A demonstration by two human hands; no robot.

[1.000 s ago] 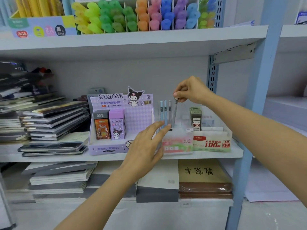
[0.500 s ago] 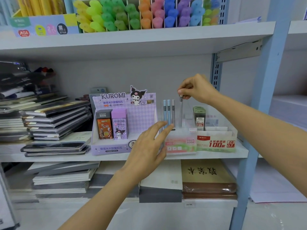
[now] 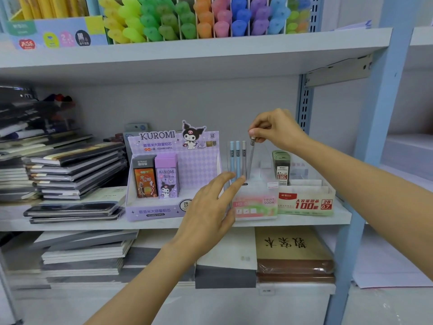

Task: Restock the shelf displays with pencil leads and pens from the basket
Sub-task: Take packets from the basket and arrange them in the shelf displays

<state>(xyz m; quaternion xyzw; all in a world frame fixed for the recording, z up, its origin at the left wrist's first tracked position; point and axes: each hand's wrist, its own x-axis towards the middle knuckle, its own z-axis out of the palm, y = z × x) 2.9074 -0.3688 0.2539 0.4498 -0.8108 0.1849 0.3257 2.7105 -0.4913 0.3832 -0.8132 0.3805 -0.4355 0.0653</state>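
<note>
My right hand (image 3: 276, 129) pinches the top cap of a slim grey lead tube (image 3: 251, 158), which stands almost upright with its lower end in the clear Fruit Soda display box (image 3: 255, 205) on the middle shelf. Three tubes (image 3: 237, 158), two blue and one grey, stand in the box just left of it. With straight fingers, my left hand (image 3: 210, 207) rests against the box's front left corner. A purple Kuromi lead display (image 3: 173, 174) stands to the left and a green 100-lead display (image 3: 305, 201) to the right. No basket is in view.
Stacks of notebooks (image 3: 70, 170) fill the shelf's left side and the shelf below. Coloured highlighters (image 3: 187, 17) line the upper shelf (image 3: 210, 52). A blue upright post (image 3: 375, 137) borders the shelf on the right.
The grey tube in my right hand has gone from tilted to nearly upright and sunk lower into the box. My left hand has stayed at the box's corner.
</note>
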